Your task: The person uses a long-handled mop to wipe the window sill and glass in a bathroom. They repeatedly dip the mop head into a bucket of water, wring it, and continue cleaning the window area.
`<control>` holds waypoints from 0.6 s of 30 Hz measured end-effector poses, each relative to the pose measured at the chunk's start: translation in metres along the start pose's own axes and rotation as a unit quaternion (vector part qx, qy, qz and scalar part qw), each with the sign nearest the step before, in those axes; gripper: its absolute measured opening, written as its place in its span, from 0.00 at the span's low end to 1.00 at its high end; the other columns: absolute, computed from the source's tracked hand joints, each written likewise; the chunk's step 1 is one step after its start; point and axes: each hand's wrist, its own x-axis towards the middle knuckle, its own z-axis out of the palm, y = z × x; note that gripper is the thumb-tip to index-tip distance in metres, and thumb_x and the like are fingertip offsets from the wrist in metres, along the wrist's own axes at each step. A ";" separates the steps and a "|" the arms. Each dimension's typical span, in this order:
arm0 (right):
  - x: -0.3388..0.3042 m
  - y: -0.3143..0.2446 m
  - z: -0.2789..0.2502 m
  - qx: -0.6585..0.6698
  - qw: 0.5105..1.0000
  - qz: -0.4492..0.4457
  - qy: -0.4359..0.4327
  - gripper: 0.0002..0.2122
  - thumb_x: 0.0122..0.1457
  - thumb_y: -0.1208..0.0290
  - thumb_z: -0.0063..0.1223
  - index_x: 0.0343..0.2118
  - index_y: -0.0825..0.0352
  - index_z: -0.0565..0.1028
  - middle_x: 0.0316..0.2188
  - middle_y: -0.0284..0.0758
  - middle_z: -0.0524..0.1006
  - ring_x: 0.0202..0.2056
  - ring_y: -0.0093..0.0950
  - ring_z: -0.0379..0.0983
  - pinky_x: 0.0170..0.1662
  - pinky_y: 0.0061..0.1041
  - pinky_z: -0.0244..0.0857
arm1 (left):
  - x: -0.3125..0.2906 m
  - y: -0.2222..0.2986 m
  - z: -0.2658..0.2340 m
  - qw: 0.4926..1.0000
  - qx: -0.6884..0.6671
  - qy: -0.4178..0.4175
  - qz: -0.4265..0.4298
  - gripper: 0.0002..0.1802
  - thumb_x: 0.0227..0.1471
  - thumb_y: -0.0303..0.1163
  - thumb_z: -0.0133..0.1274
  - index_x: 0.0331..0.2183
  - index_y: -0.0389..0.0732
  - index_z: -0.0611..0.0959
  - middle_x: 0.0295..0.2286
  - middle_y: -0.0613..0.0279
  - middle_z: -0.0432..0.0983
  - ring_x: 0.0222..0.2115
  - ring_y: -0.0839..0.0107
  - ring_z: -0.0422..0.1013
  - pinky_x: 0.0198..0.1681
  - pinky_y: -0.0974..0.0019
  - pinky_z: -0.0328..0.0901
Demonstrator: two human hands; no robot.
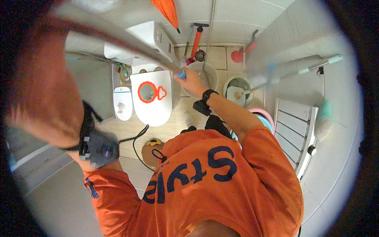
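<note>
My right hand (193, 81) is closed around a long thin pole (134, 46), just beside a blue collar on it. The pole slants up toward the upper left, where my left hand (45, 83) is raised close to the view. Motion smears the left fingers, but they appear wrapped around the pole's upper end. What the pole's lower end carries is hidden behind my right hand. Beneath that hand stands a round whitish bucket (213, 81). Each wrist bears a black strap with a small dark device.
A white toilet (152, 112) with an orange-rimmed round item on its lid stands left of centre, beside a small white bin (122, 104). A mop bucket (239, 96), an orange pump (196, 43), an orange umbrella (167, 14) and a folded white rack (292, 128) surround me.
</note>
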 end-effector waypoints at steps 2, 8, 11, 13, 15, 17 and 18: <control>0.009 0.005 -0.004 0.024 0.999 0.028 0.027 0.14 0.52 0.62 0.62 0.36 0.66 0.76 0.28 0.37 0.78 0.31 0.33 0.76 0.37 0.32 0.69 | -0.004 -0.005 -0.021 0.999 0.032 0.020 0.008 0.16 0.63 0.43 0.40 0.42 0.41 0.71 0.36 0.65 0.64 0.36 0.71 0.60 0.41 0.65 0.55; 0.009 0.021 -0.050 0.235 0.952 0.145 0.132 0.14 0.58 0.61 0.57 0.36 0.69 0.73 0.28 0.35 0.77 0.26 0.29 0.79 0.28 0.24 0.71 | -0.061 -0.129 -0.126 0.933 0.349 0.080 -0.028 0.20 0.63 0.38 0.40 0.52 0.39 0.73 0.50 0.59 0.72 0.50 0.66 0.69 0.56 0.62 0.61; -0.024 0.012 -0.077 0.279 0.930 0.138 0.195 0.11 0.59 0.62 0.56 0.32 0.66 0.73 0.28 0.35 0.78 0.26 0.28 0.78 0.27 0.25 0.73 | -0.157 -0.246 -0.173 0.899 0.088 0.251 -0.348 0.29 0.62 0.52 0.38 0.47 0.36 0.78 0.46 0.57 0.75 0.47 0.67 0.71 0.51 0.63 0.64; -0.049 0.002 -0.085 0.336 0.902 0.153 0.223 0.13 0.60 0.61 0.54 0.37 0.67 0.70 0.36 0.37 0.77 0.27 0.32 0.79 0.29 0.24 0.73 | -0.251 -0.316 -0.179 0.884 0.053 0.225 -0.407 0.27 0.62 0.50 0.40 0.49 0.37 0.75 0.42 0.59 0.77 0.42 0.69 0.74 0.42 0.68 0.68; -0.071 -0.007 -0.087 0.325 0.899 0.149 0.254 0.13 0.60 0.60 0.54 0.36 0.66 0.71 0.35 0.36 0.76 0.28 0.32 0.79 0.29 0.22 0.73 | -0.310 -0.387 -0.178 0.879 -0.012 0.139 -0.456 0.29 0.58 0.54 0.44 0.48 0.38 0.74 0.40 0.58 0.77 0.39 0.64 0.74 0.39 0.59 0.68; -0.089 -0.013 -0.085 0.322 0.893 0.168 0.264 0.14 0.61 0.59 0.51 0.39 0.66 0.69 0.39 0.35 0.74 0.33 0.32 0.79 0.36 0.24 0.73 | -0.366 -0.435 -0.143 0.886 -0.147 0.123 -0.421 0.34 0.55 0.60 0.46 0.45 0.36 0.73 0.39 0.51 0.77 0.38 0.57 0.75 0.36 0.52 0.68; -0.100 -0.016 -0.083 0.343 0.887 0.179 0.250 0.17 0.64 0.58 0.47 0.46 0.67 0.67 0.43 0.37 0.71 0.42 0.37 0.77 0.43 0.26 0.72 | -0.380 -0.452 -0.125 0.909 -0.102 0.097 -0.393 0.34 0.56 0.59 0.45 0.45 0.35 0.72 0.39 0.48 0.76 0.40 0.56 0.74 0.36 0.53 0.69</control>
